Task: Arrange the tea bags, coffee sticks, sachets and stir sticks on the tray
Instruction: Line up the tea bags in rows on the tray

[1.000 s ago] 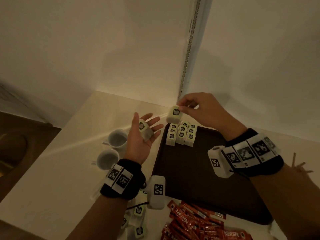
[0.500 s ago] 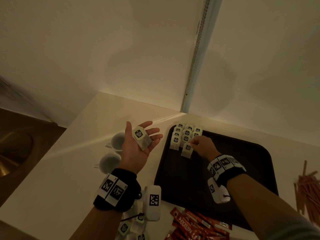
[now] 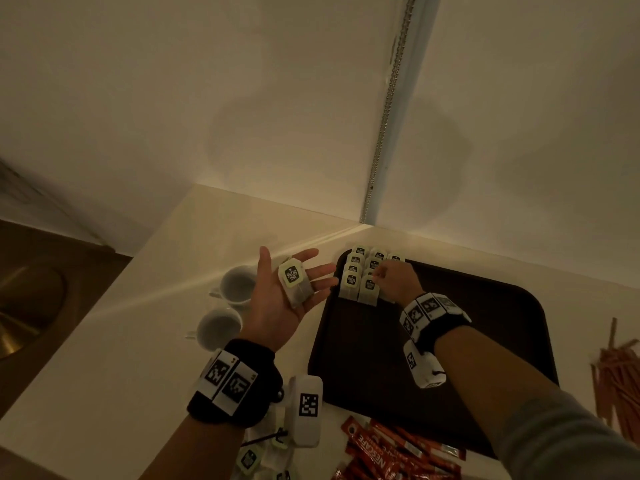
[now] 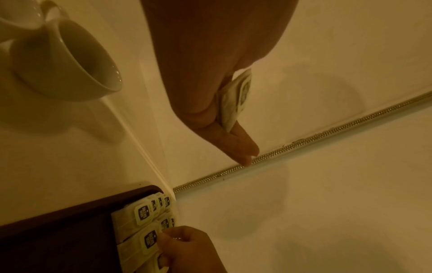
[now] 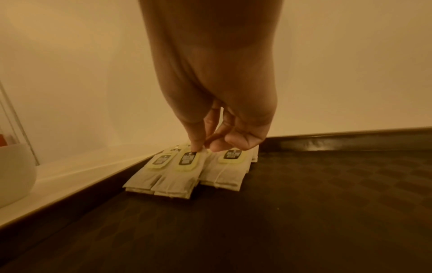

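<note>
A dark brown tray (image 3: 502,341) lies on the pale counter. Several tea bags (image 3: 360,271) with black tags lie in rows in its far left corner. My right hand (image 3: 381,277) reaches down to the front of these rows. There its thumb and forefinger pinch the top of the front tea bag (image 5: 184,166), which lies flat on the tray (image 5: 304,203). My left hand (image 3: 277,303) is held palm up beside the tray's left edge, fingers straight. One tea bag (image 3: 294,284) rests loose on it, seen edge-on (image 4: 236,99) in the left wrist view.
Two white cups (image 3: 237,284) (image 3: 218,329) stand left of my left hand. Red coffee sticks (image 3: 388,455) and loose tea bags (image 3: 249,459) lie at the near edge. Stir sticks (image 3: 620,379) are piled right of the tray. A sink (image 3: 27,306) is far left; walls meet behind.
My right hand came down from above the tray's corner with a tea bag and laid it at the front of the rows. The left hand stays palm up with its tea bag.
</note>
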A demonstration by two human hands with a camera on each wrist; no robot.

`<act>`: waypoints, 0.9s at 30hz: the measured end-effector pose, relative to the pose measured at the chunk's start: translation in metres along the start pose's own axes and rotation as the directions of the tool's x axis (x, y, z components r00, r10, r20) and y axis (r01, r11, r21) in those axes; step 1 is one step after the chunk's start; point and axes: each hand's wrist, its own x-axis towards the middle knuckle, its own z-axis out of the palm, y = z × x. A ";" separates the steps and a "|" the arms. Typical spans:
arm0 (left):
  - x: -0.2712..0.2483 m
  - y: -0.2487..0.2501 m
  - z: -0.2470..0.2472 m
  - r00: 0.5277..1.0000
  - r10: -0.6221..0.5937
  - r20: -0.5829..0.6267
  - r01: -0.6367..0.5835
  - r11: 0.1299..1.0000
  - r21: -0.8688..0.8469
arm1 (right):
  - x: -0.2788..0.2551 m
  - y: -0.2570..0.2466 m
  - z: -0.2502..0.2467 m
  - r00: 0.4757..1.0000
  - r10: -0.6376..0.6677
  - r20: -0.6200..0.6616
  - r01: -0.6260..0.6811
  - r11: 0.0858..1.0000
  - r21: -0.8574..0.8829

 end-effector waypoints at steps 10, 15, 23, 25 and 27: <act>0.008 0.005 0.022 0.988 -0.049 0.146 0.019 0.979 0.203 | -0.079 -0.114 -0.084 0.736 -0.672 -0.089 0.667 0.694 0.272; -0.001 0.006 0.036 0.957 0.114 0.265 -0.178 0.957 0.229 | -0.100 -0.138 -0.122 0.680 -0.730 -0.073 0.732 0.671 0.115; -0.009 -0.005 0.054 0.879 0.359 0.314 -0.445 0.854 0.270 | -0.123 -0.162 -0.167 0.670 -0.737 -0.091 0.709 0.672 -0.213; -0.010 -0.006 0.059 0.876 0.379 0.297 -0.452 0.860 0.236 | -0.128 -0.164 -0.170 0.684 -0.723 -0.092 0.679 0.678 -0.280; -0.012 -0.004 0.063 0.873 0.393 0.290 -0.459 0.862 0.215 | -0.133 -0.164 -0.172 0.702 -0.707 -0.090 0.638 0.679 -0.362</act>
